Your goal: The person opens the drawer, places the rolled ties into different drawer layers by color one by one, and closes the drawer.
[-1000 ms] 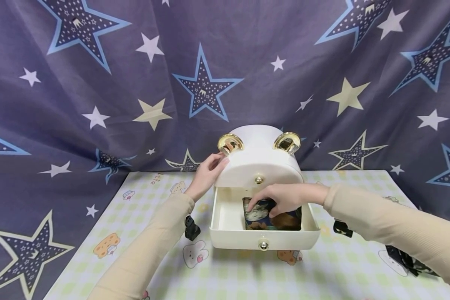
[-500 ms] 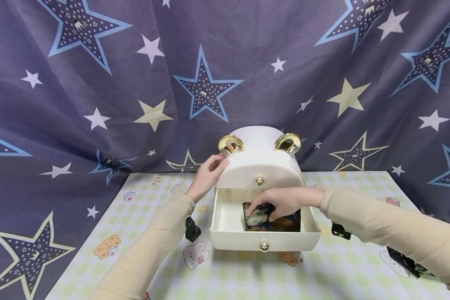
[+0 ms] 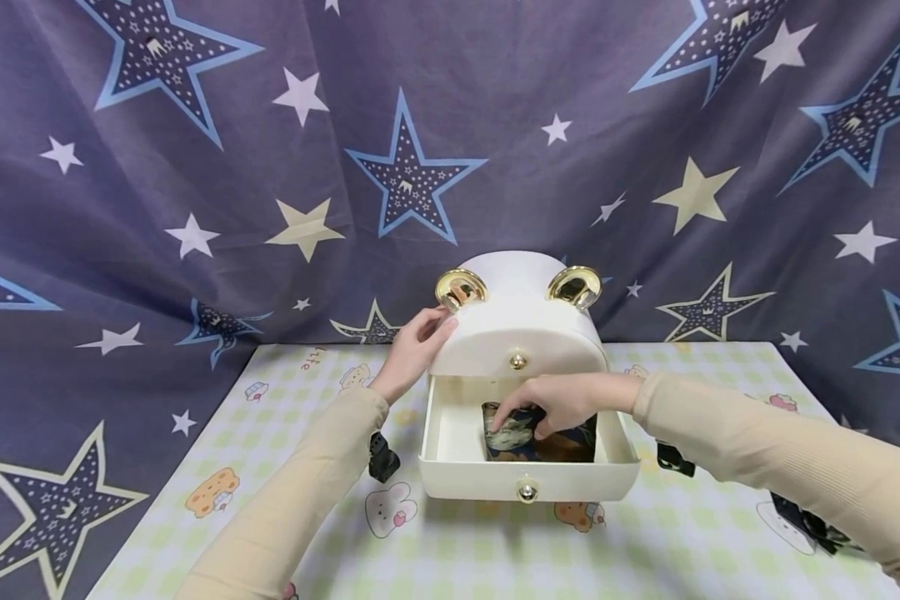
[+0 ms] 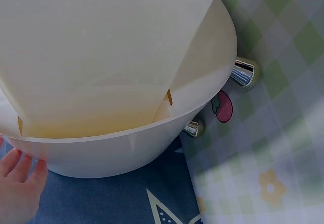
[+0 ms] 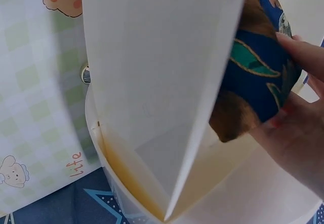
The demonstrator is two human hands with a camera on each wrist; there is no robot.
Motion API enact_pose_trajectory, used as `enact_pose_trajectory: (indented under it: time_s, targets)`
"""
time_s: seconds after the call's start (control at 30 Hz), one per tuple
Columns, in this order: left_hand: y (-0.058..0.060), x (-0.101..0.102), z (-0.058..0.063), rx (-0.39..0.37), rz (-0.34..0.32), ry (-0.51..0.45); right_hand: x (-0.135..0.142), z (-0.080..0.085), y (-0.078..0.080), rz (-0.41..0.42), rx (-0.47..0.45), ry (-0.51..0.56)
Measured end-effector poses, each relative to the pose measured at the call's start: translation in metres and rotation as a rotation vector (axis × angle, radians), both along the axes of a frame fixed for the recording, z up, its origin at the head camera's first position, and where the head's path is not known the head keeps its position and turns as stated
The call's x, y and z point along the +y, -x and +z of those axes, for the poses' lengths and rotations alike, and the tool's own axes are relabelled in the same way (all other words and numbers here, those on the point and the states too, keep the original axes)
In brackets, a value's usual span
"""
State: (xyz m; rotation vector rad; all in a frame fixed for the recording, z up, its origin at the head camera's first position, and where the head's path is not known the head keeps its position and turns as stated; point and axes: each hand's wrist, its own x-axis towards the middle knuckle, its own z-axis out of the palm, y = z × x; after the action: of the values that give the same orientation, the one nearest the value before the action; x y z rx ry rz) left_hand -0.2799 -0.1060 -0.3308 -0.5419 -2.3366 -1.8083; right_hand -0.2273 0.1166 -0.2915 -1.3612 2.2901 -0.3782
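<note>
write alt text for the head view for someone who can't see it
A person's right hand presses a folded dark floral cloth into the open bottom drawer of a cream storage box with two gold ear-shaped knobs. Their left hand rests against the box's left side. The box stands on a green checked mat before a star-print backdrop.
</note>
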Motion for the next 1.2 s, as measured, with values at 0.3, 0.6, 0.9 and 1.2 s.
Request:
enact_pose_trajectory:
  time_s: [0.3, 0.6, 0.9, 1.2]
  targets:
    - [0.000, -0.001, 0.001, -0.012, -0.005, 0.018, -0.001, -0.002, 0.001, -0.012, 0.046, 0.014]
    - [0.002, 0.000, -0.002, -0.003, -0.005, 0.017, 0.006, -0.007, -0.002, -0.021, 0.152, 0.073]
    - [0.002, 0.001, 0.000, -0.010, 0.001, 0.023, 0.015, -0.002, -0.011, -0.040, 0.229, 0.185]
    - [0.000, 0.000, 0.002, -0.030, 0.007, 0.045, 0.019, 0.002, -0.030, -0.099, 0.249, 0.339]
